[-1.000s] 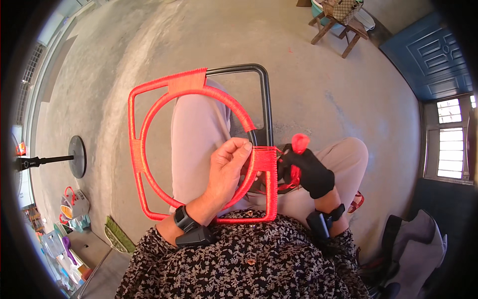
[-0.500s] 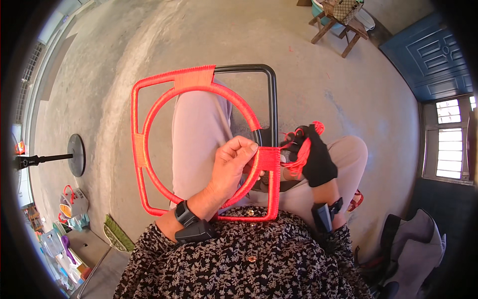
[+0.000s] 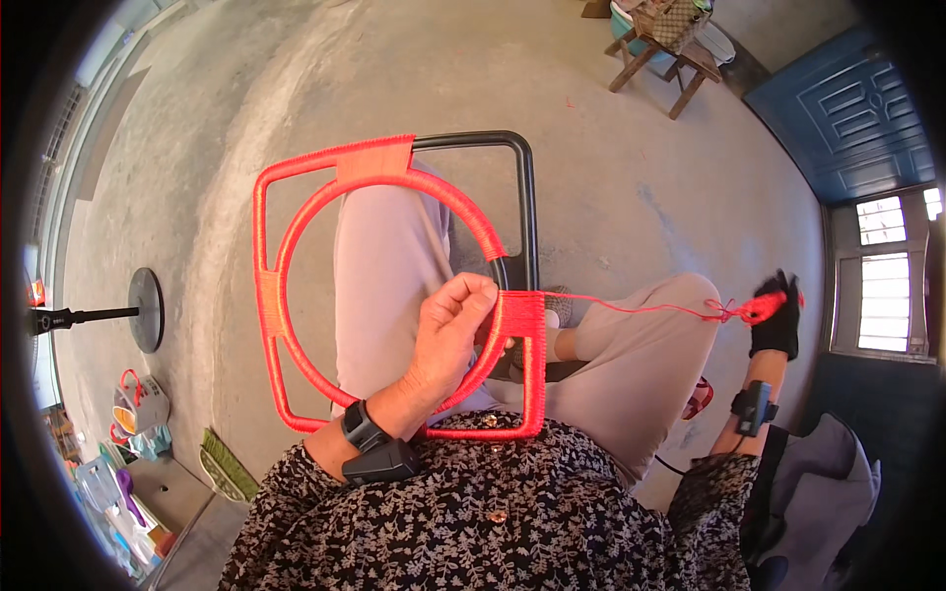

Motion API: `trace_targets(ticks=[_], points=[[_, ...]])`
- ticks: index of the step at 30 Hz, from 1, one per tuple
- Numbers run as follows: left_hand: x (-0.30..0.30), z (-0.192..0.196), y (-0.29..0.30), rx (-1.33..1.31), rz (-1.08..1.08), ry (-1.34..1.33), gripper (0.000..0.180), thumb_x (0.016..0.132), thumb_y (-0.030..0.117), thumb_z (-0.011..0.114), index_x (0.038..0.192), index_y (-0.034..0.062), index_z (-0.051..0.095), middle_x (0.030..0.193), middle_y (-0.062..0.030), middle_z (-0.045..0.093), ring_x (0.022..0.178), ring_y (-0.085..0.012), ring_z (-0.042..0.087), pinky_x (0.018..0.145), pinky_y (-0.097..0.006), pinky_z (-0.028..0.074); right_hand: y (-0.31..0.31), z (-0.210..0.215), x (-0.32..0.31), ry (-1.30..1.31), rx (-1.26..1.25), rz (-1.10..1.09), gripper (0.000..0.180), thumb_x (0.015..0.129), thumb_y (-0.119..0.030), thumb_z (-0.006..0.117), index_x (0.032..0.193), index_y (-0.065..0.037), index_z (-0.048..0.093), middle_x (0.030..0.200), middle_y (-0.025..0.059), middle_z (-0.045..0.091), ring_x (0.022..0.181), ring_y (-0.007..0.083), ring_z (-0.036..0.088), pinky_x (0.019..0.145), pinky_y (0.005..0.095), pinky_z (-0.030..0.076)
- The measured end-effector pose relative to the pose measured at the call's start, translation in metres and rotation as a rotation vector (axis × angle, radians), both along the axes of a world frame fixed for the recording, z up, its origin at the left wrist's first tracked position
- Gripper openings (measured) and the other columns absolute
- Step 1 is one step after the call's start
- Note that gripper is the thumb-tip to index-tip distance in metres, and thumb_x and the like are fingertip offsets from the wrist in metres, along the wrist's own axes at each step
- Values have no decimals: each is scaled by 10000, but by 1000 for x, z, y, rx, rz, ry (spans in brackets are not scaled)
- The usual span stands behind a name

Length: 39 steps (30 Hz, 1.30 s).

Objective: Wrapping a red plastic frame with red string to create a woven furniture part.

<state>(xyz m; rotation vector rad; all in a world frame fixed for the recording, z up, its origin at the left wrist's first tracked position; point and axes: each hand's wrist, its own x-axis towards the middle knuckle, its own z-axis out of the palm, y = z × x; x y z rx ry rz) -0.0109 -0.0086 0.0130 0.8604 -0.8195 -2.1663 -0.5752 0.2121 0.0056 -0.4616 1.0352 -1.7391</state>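
A squarish metal frame [image 3: 528,212] with a round ring inside stands over my lap. Red cord covers most of it; the upper right corner and a short piece of the ring at the right are bare black. My bare left hand [image 3: 448,330] pinches the ring at its right side, beside the cord-wound bridge [image 3: 522,315]. Far out to the right, my right hand [image 3: 776,325] in a black glove is closed on a bundle of red cord [image 3: 762,307]. A loose strand [image 3: 631,309] runs from that bundle back to the bridge.
A wooden stool [image 3: 665,54] with a checked bag [image 3: 680,22] stands at the far right, near a blue door [image 3: 852,108]. At the left are a stand with a round black base [image 3: 146,310], a basket [image 3: 141,402] and a green broom [image 3: 229,463]. Grey fabric [image 3: 823,483] lies lower right.
My right hand has swung away to the right with the cord bundle, drawing out a length of strand. My left hand keeps its pinch on the ring; the frame has barely shifted.
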Motion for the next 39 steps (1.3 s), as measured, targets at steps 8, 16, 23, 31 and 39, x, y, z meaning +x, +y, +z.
trace_targets(ticks=[8, 16, 23, 31, 39], points=[[-5, 10, -3, -33, 122, 15, 428, 993, 387, 358, 1144, 22, 524, 987, -42, 607, 815, -90, 594, 666, -233, 502, -211, 75, 370, 1951, -350, 136, 415, 707, -8, 582, 1118, -63, 602, 1085, 121, 614, 1025, 298, 587, 878, 380, 473], [3, -14, -3, -180, 234, -40, 130, 963, 142, 494, 1012, 39, 557, 911, 4, 596, 791, -62, 542, 709, -217, 461, -190, 68, 379, 908, 271, 177, 159, 843, -136, 609, 941, -12, 630, 1011, 106, 630, 922, 184, 617, 808, 324, 485], [-4, -8, -1, -159, 215, -96, 62, 931, 62, 509, 921, 22, 555, 801, 37, 543, 719, -31, 465, 661, -190, 407, -190, 13, 385, 399, 238, 680, 265, 886, -152, 579, 1091, 17, 590, 953, 70, 641, 861, 117, 601, 740, 273, 488], [0, 5, -2, 72, 180, 42, 107, 923, 99, 516, 984, 25, 565, 844, -13, 600, 744, -82, 579, 701, -223, 481, -188, 17, 364, 523, 281, 853, 281, 886, -171, 582, 1102, 9, 591, 926, 44, 623, 804, 113, 579, 691, 266, 478], [-1, 11, -2, 55, 132, 43, 161, 917, 141, 560, 1034, 33, 541, 842, 3, 607, 718, -49, 576, 643, -190, 474, -176, 18, 326, 121, 173, 143, 203, 878, -191, 536, 930, -12, 618, 1066, 123, 597, 1050, 237, 554, 866, 409, 457]])
